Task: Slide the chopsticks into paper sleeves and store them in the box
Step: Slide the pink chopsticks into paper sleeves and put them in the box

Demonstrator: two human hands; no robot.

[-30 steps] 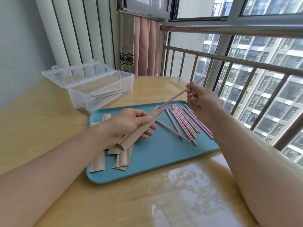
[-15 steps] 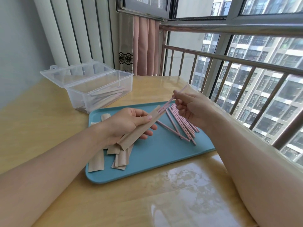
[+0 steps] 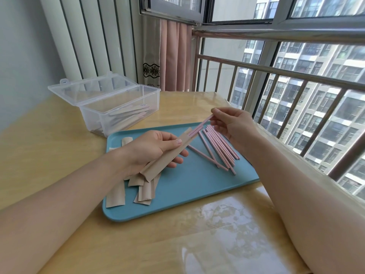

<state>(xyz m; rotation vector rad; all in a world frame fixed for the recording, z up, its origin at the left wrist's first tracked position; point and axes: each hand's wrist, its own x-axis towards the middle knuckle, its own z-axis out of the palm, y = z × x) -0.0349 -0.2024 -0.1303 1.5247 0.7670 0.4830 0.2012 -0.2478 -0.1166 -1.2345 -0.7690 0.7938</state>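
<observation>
The pink chopsticks (image 3: 200, 126) are partly inside a paper sleeve (image 3: 167, 155), above the blue tray (image 3: 189, 192); the right hand (image 3: 233, 125) pinches their top ends at 2 o'clock, and the left hand (image 3: 150, 149) grips the sleeve between thumb and curled fingers. I think the thin paper can tear or fold if the sticks enter crookedly. The clear box (image 3: 118, 113), at 11 o'clock from the tray with its lid open, already holds some sleeved pairs, while loose chopsticks (image 3: 219, 149) and empty sleeves (image 3: 138, 190) lie on the tray.
</observation>
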